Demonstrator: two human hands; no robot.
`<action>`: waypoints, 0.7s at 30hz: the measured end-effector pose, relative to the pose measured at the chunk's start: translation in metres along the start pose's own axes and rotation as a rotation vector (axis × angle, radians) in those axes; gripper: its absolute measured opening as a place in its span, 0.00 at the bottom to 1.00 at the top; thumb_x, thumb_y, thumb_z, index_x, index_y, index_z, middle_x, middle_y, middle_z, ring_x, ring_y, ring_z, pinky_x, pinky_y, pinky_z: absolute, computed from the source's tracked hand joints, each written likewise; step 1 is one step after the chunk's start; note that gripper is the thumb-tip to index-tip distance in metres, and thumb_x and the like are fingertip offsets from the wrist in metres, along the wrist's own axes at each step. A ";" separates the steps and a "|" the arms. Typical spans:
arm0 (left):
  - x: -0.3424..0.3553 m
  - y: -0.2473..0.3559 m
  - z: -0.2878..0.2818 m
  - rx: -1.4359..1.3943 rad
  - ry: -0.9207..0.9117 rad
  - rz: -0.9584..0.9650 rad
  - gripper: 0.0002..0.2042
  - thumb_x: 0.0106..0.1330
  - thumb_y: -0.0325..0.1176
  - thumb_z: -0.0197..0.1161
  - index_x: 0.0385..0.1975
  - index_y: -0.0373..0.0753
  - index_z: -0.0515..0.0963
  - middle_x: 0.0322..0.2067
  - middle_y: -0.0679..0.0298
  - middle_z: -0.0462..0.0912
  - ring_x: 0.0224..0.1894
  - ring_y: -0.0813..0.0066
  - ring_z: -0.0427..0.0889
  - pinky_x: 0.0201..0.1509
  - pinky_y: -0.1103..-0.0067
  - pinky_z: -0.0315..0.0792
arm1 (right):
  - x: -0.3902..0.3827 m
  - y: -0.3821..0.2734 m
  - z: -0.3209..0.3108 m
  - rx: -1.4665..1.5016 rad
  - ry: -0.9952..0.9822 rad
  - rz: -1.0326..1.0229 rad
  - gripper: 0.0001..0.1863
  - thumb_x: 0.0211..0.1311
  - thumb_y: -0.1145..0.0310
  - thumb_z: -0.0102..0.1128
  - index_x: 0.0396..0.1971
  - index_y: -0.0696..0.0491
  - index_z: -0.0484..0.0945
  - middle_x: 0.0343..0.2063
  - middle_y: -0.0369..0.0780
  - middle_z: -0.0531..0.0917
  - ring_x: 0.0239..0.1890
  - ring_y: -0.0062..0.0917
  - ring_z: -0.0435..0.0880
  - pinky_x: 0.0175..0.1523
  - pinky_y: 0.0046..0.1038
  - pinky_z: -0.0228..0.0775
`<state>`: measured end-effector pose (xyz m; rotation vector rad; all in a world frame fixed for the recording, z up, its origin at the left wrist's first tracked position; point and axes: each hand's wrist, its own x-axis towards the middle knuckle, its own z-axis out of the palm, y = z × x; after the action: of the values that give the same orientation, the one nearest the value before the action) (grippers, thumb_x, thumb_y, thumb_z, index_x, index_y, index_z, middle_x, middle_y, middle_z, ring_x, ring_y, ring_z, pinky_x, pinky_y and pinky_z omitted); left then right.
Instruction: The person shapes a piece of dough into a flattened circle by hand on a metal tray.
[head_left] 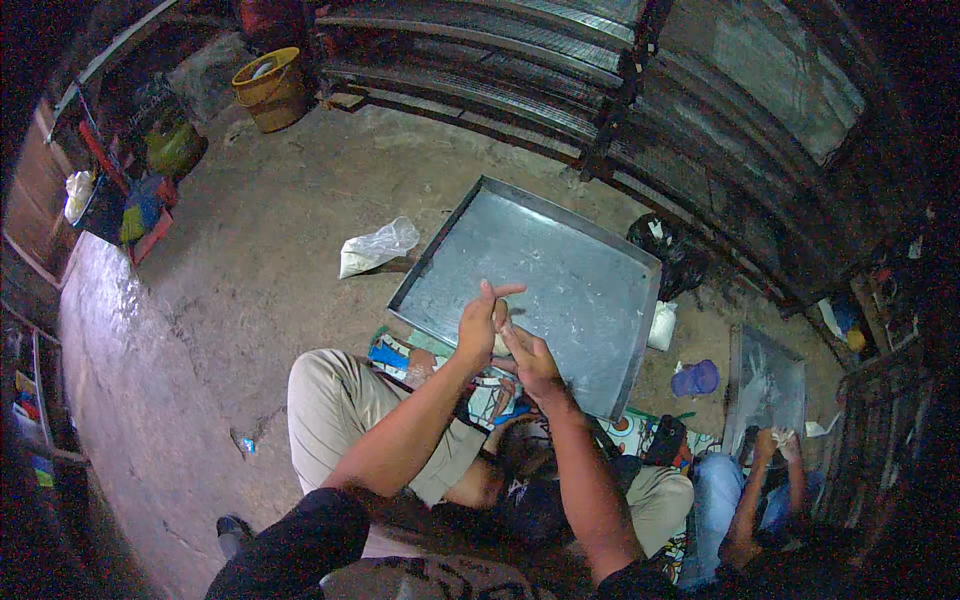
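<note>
above metal tray (560, 270): left hand (478, 322), right hand (530, 360) grip pale lump (500, 320).

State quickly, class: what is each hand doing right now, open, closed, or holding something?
Left hand: pressed against a small pale lump, fingers partly extended.
Right hand: cupped against the same lump from the other side.

The tray (560, 270) at twelve o'clock is dull grey sheet metal, smudged white. The floor (250, 270) is rough, matt concrete. At ten o'clock lies a crinkled, glossy plastic bag (375, 246). The trousers (335, 400) look like matt cloth.
</note>
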<state>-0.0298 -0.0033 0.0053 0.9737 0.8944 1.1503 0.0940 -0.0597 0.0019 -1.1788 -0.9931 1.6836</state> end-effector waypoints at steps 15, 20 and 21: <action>-0.017 -0.025 0.028 0.376 -0.039 0.251 0.26 0.76 0.48 0.46 0.37 0.31 0.85 0.38 0.55 0.85 0.38 0.72 0.83 0.45 0.76 0.75 | 0.002 0.004 -0.019 -1.109 0.441 -0.350 0.19 0.67 0.56 0.54 0.36 0.59 0.82 0.23 0.52 0.82 0.26 0.42 0.85 0.35 0.40 0.73; -0.002 -0.013 0.010 -0.116 0.219 -0.103 0.28 0.71 0.54 0.55 0.21 0.32 0.78 0.23 0.55 0.81 0.24 0.71 0.80 0.31 0.76 0.75 | 0.004 0.002 -0.008 -0.601 0.157 -0.284 0.23 0.67 0.54 0.52 0.44 0.62 0.78 0.33 0.52 0.84 0.32 0.41 0.84 0.40 0.39 0.74; 0.000 -0.010 0.000 -0.220 0.271 -0.142 0.28 0.70 0.55 0.55 0.19 0.34 0.76 0.22 0.57 0.80 0.23 0.70 0.79 0.30 0.76 0.74 | 0.000 -0.010 0.001 -0.663 0.072 -0.211 0.23 0.66 0.56 0.55 0.48 0.62 0.75 0.38 0.51 0.83 0.37 0.39 0.83 0.46 0.37 0.73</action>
<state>-0.0261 -0.0047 -0.0044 0.5742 1.0107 1.2464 0.0950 -0.0560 0.0110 -1.4680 -1.6367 1.1600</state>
